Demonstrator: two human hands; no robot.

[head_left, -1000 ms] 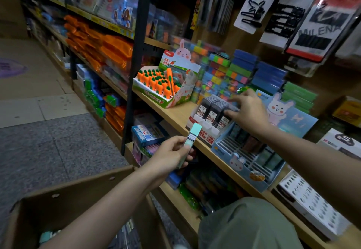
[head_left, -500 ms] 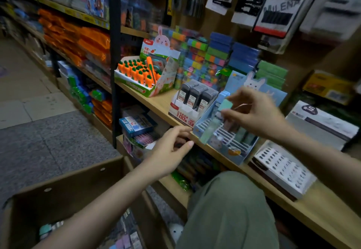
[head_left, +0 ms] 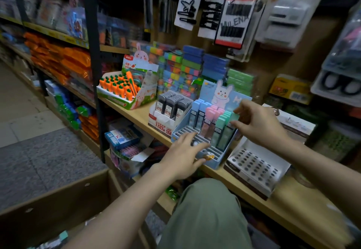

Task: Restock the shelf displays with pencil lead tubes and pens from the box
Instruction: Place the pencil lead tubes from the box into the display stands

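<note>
The wooden shelf (head_left: 136,113) carries the displays, and the cardboard box (head_left: 58,200) of stock stands on the floor at lower left, with a few tubes dimly seen inside it.

On the shelf a blue bunny display (head_left: 218,158) is set, its slotted tray tilted toward the viewer. Blue, pink and mint pencil lead tubes (head_left: 210,119) are stood upright in its rear rows, while the front slots are seen bare. Just beside it on the left a white display of dark lead tubes (head_left: 172,106) is packed full. On the right a white tray of round holes (head_left: 256,165), judged to be meant for pens, is seen unfilled.

A mint tube (head_left: 227,131) at the right end of the bunny display is pinched near its cap by the fingers of the right hand (head_left: 257,123); its lower end appears to be in or at a slot, though blur prevents certainty. The left hand (head_left: 182,155) is laid on the front of the tray with its fingers spread and straight, nothing being held, apparently to steady the carton.

The tubes are judged light, stiff and smooth-sided, so a slip from a loose pinch is likely. A hold at the cap end, across the flat faces, is suggested, with the base left free to be guided into a slot. The card display is judged light enough to slide if pushed.
</note>
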